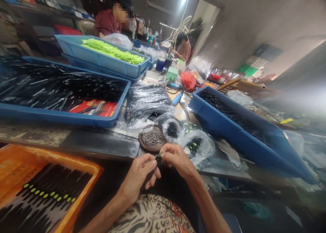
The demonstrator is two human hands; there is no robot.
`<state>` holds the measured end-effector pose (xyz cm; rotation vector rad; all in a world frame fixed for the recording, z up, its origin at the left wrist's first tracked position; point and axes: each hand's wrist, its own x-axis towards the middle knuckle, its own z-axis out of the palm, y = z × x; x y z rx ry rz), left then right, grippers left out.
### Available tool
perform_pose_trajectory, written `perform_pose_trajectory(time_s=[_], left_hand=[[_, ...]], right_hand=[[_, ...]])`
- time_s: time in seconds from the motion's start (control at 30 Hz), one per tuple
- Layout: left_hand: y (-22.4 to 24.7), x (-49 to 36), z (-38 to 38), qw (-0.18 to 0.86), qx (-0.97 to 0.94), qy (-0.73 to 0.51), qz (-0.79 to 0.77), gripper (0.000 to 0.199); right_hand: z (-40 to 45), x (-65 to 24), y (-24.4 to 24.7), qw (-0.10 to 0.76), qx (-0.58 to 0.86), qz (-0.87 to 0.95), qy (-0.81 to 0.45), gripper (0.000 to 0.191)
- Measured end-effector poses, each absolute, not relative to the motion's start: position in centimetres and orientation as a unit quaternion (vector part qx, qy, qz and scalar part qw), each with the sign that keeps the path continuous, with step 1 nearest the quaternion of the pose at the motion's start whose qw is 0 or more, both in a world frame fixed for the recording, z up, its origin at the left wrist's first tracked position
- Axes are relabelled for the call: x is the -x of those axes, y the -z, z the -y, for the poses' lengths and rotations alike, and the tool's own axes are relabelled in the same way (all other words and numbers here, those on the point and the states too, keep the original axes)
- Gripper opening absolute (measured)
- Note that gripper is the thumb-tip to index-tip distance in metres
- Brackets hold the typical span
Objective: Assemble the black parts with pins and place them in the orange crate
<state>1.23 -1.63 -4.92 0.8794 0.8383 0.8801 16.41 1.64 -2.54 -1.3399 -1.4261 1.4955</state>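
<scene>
Both hands meet over my lap, in front of the table edge. A small black part (158,160) sits between my left hand (142,172) and my right hand (175,157). My left thumb and fingers are closed on it from the left. From the right, my right fingertips pinch at its upper end; its exact kind is hidden by the fingers. Just beyond the hands stands a round brown dish (146,146) full of small metal pieces (152,136) like screws or rivets. Beside it lie open clear plastic bags (201,138) with black and yellow-green parts.
At lower left, an orange crate (94,168) holds rows of black pieces with yellow-green dots. Blue trays (102,120) of black parts stand left, another blue tray (229,131) right. Bright green pieces (112,51) fill a tray behind. Two people sit farther back.
</scene>
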Motion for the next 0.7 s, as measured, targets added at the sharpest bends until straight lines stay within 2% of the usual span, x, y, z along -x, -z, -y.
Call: perform_pose_trajectory(time_s=[0.53,0.7], left_hand=[[4.9,-1.3,1.5,0.719,-0.392,-0.407,-0.404,0.019],[5.0,-1.2,1.4,0.703,-0.408,-0.409,-0.416,0.018]], right_hand=[[-0.8,-15.9,2.6,0.349,0.516,0.541,-0.565,0.008],[-0.2,-15.7,2.6,0.338,0.525,0.548,-0.557,0.014]])
